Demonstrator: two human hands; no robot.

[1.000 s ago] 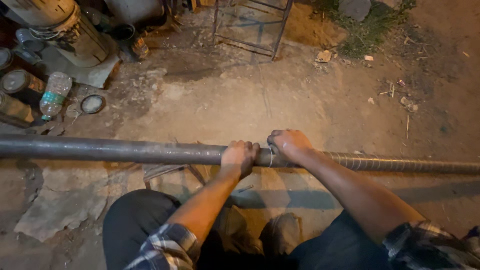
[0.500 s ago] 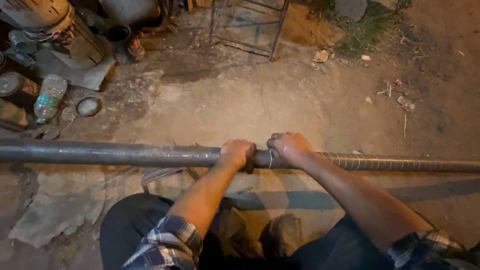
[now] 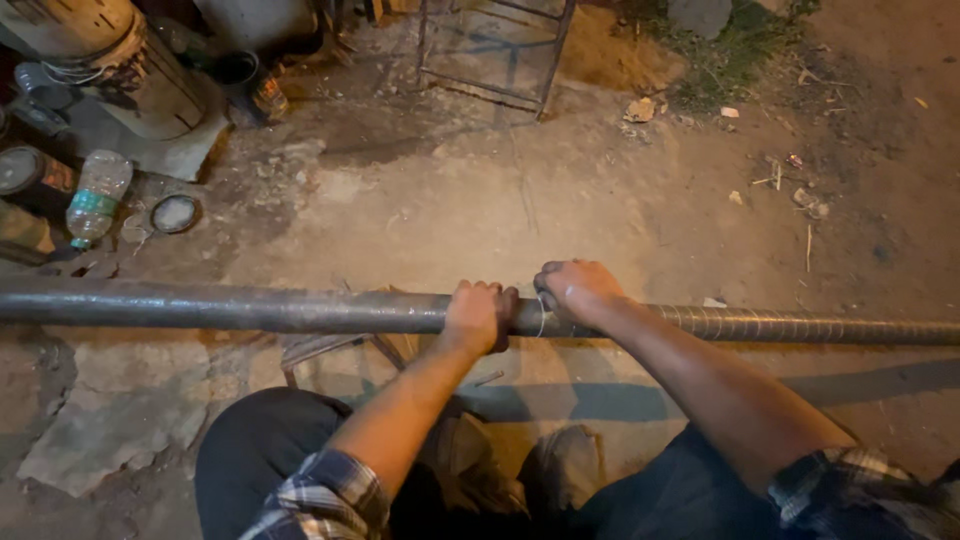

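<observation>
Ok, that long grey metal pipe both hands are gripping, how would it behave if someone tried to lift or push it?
The long grey metal pipe looks rigid: it runs straight across the view with no sag. It is probably heavy, given its length and both the left hand and right hand wrapping it. Being round, it would likely roll if released.

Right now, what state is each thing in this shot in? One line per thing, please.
Left hand: closed around the pipe.
Right hand: closed on the pipe, beside the left hand.
Pipe: level, held off the ground; wire-wrapped to the right of the hands.
Wire: looped round the pipe between the hands.
Plastic bottle: lying on the ground, cap on.
Metal frame: standing on the dirt.
</observation>
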